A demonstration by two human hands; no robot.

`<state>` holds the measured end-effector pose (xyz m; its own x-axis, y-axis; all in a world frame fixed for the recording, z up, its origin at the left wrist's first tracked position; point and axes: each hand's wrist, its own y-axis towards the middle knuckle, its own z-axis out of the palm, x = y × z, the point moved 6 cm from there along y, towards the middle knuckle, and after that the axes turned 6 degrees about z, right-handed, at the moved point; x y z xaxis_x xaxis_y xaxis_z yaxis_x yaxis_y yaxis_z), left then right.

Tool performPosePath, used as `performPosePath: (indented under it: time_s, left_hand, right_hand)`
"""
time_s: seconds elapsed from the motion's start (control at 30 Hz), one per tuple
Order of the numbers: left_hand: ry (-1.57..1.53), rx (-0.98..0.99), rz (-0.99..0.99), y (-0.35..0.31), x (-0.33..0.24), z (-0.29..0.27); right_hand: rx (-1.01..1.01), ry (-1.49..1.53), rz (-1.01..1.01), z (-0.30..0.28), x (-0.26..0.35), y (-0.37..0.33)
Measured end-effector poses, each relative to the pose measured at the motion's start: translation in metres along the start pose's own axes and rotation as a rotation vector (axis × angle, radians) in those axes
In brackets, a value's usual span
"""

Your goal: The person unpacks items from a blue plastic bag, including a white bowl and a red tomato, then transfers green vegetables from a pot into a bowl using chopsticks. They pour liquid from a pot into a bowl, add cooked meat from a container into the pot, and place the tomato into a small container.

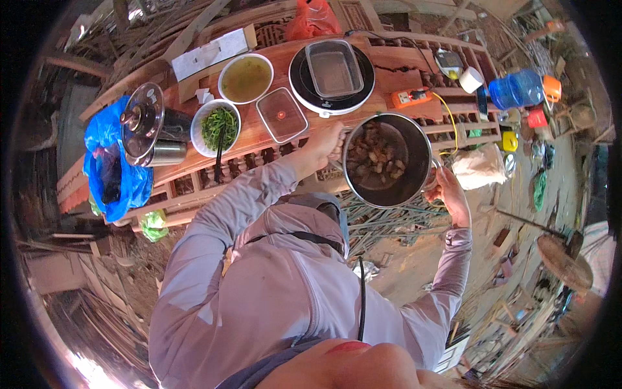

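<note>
A metal cooking pot (420, 162) with chunks of browned food (377, 155) on its bottom is held up just off the front edge of the wooden bench. My left hand (328, 144) is closed round its left handle, and my right hand (449, 194) grips the handle on the opposite side. The pot tips slightly, so its inside shows. Beyond it, on the bench, sits a round black induction cooker (368, 68) with a clear rectangular container (334, 95) on top. Left of the cooker is another rectangular container (282, 117), its inside looking reddish.
Further left stand a bowl of yellowish soup (246, 79), a bowl of greens (217, 124) with dark chopsticks (219, 159), and a glass-lidded steel pot (167, 153). A blue plastic bag (133, 191) hangs at the bench's left. An orange power strip (411, 97) lies right of the cooker.
</note>
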<state>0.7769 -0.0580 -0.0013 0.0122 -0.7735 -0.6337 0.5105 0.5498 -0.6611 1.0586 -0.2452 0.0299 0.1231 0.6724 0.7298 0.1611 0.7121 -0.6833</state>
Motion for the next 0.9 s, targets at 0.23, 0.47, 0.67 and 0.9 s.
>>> performPosePath:
  time_s: [0.23,0.47,0.67,0.9]
  left_hand:
    - [0.018,-0.026,-0.038,0.009,-0.011,0.023]
    - [0.043,-0.02,-0.105,0.026,-0.009,-0.001]
    - [-0.019,0.085,-0.098,0.041,-0.001,-0.002]
    - [0.355,-0.022,0.132,-0.001,-0.032,0.013]
  right_hand:
    - [-0.039,-0.088,-0.051,-0.005,0.013,0.006]
    - [-0.064,-0.047,-0.044,0.013,0.026,0.004]
    - [-0.211,0.073,-0.042,0.0,0.019,-0.002]
    - [-0.317,0.193,-0.071,-0.02,0.022,-0.007]
